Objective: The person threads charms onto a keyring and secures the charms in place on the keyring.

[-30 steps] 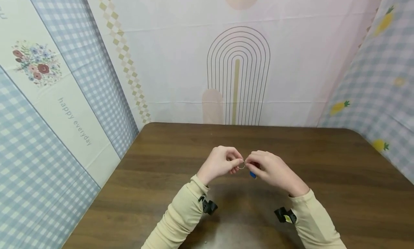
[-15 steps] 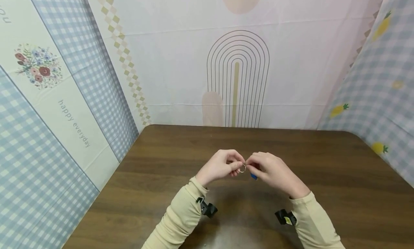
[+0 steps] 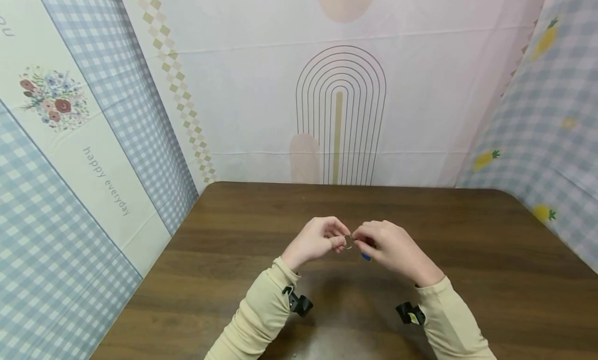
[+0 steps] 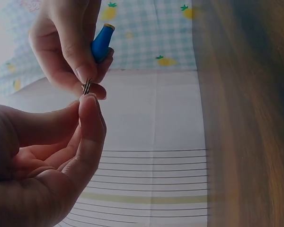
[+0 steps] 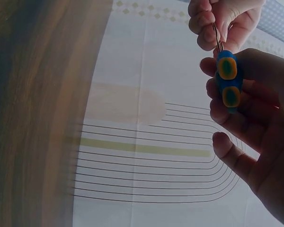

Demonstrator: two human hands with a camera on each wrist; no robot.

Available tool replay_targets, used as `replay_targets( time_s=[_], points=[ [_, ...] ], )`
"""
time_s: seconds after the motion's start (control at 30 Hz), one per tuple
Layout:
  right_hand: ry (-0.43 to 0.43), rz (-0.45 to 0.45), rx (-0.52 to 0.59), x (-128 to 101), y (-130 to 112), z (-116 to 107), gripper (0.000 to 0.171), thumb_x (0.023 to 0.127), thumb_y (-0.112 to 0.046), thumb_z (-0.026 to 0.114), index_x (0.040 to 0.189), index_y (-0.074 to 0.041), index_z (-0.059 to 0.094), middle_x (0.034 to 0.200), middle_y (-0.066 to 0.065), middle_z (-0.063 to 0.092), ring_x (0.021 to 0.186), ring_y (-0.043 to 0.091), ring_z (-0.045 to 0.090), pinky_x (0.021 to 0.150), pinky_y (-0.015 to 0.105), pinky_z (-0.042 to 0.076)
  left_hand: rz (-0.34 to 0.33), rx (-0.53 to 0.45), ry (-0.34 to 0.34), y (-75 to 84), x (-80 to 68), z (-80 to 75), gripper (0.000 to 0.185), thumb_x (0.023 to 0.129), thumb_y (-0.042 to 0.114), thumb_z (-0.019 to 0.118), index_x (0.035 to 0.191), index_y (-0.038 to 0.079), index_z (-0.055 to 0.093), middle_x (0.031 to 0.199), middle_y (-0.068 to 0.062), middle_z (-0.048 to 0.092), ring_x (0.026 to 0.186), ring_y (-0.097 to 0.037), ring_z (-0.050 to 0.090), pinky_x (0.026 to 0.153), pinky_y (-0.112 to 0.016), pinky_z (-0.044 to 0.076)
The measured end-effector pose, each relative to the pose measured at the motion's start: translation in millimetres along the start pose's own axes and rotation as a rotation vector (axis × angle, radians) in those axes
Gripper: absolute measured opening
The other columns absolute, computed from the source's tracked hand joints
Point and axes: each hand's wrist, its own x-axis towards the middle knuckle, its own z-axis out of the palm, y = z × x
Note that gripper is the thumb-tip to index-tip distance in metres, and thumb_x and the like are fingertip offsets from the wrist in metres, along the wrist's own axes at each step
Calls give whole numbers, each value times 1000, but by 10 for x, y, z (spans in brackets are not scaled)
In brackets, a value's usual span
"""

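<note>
In the head view a thin metal split ring spans the small gap between both hands, above the brown table. My left hand pinches one side of it between thumb and fingertips. Close by, my right hand grips a small blue keychain charm, whose orange and green ovals show in the right wrist view. Its fingertips are right where the charm meets the ring. From the left wrist the ring appears nearly edge-on, and the charm's tapered end pokes out past the right fingers.
A white cloth with printed arches hangs behind the table's far edge. Blue checked cloths hang at the left and right. Each sleeve carries a black wrist camera, one on the left and one on the right.
Both hands keep their grips and have barely moved. The ring has turned slightly between the fingertips, and less of the blue charm shows below the right hand.
</note>
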Motion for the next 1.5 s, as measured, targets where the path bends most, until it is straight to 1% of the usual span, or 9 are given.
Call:
replay_targets(
  time_s=[0.27,0.47,0.57,0.73,0.87,1.07,1.2,1.37,1.5],
  points=[
    [33,-22,-4,-19,-40,4,17,81,-7,74,79,-22,67,70,-17,56,63,-3,45,64,25,45,55,42,-35,-41,-32,-13,10,92,5,62,97,-1,69,88,-17,71,76,-21,65,64,-17,50],
    [29,50,14,-26,-60,10,13,82,-7,72,79,-18,66,61,-21,49,59,-6,42,64,24,41,7,-160,5,-34,-64,-11,18,86,-4,66,104,-7,65,79,-7,59,72,-10,64,71,-27,58],
    [13,81,34,-24,-78,14,13,83,-8,72,78,-19,65,58,-22,47,57,-6,40,63,22,39,-11,-236,58,-38,-68,-5,22,85,-11,61,107,-11,64,84,-14,62,73,-12,67,72,-34,60],
    [9,89,44,-22,-121,19,14,83,-8,72,79,-19,65,58,-22,47,56,-6,40,62,22,39,-15,-189,109,-44,-83,-13,23,85,-8,61,107,-4,67,104,-24,69,82,-22,70,70,-26,57],
    [31,72,12,-26,-147,26,15,81,-5,72,79,-19,66,59,-21,49,57,-6,41,64,25,41,4,-151,111,-58,-90,-18,20,85,-7,63,104,-2,70,101,-24,71,85,-27,71,68,-22,55],
    [60,51,-9,-29,-150,33,15,80,-5,72,79,-18,66,60,-20,50,58,-5,41,63,25,42,37,-110,92,-60,-94,3,14,85,-5,65,97,-2,73,96,-23,72,79,-15,69,68,-19,53],
    [80,72,3,-25,-114,35,11,82,-8,71,79,-18,67,59,-20,49,57,-5,41,62,22,41,31,-143,87,-40,-72,35,14,86,2,69,99,0,73,98,-19,73,77,-5,64,70,-18,52],
    [111,108,16,-22,-74,30,8,84,-10,71,82,-17,67,61,-18,52,59,-2,43,59,21,40,5,-222,115,-49,-42,55,21,84,4,72,105,-1,70,100,-20,72,78,-5,64,72,-19,53],
    [129,91,15,-16,-47,29,9,83,-7,71,82,-16,67,63,-16,53,60,0,44,60,22,40,-8,-201,156,-81,-12,58,17,86,7,71,101,-2,71,97,-20,72,76,-8,65,71,-18,52]
  ],
)
